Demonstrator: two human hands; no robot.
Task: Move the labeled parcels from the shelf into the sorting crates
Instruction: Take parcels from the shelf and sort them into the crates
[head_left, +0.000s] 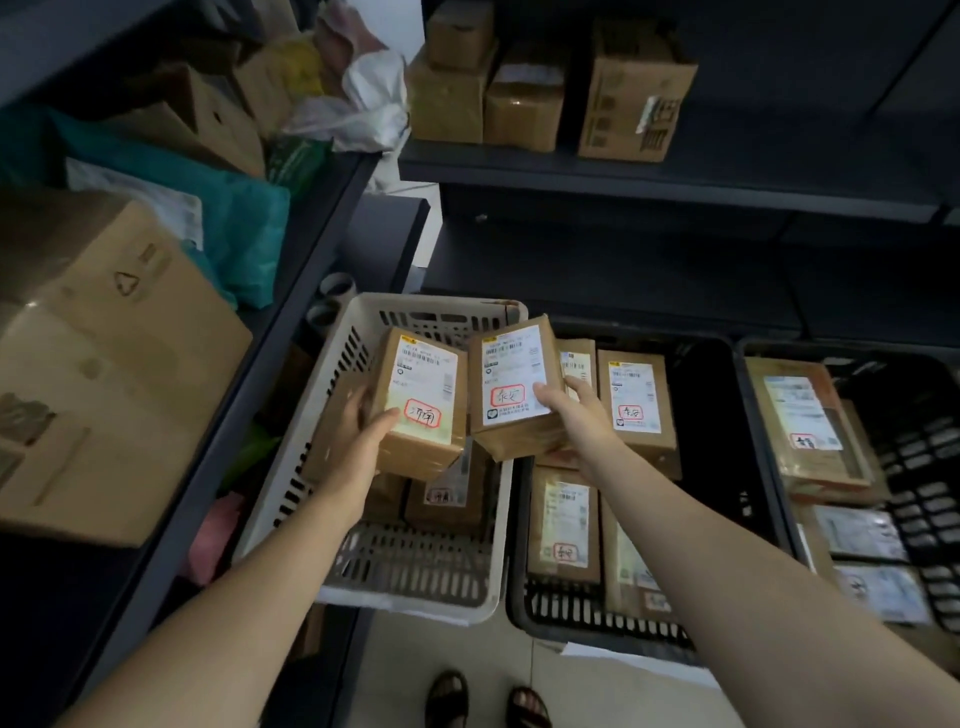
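1. My left hand (358, 441) clamps a brown cardboard parcel with a white label (423, 410) by its near left corner. It hangs over the white slotted plastic crate (337, 384), label up, long axis pointing away from me.
2. My right hand (571, 410) pinches a second brown labelled parcel (511, 384) at its right edge, lying the same way, above the white crate's right rim.
3. The black plastic crate (706, 415) just beside holds flat labelled parcels (636, 400).

3 crates (498, 525) sit side by side below the shelf (670, 179).
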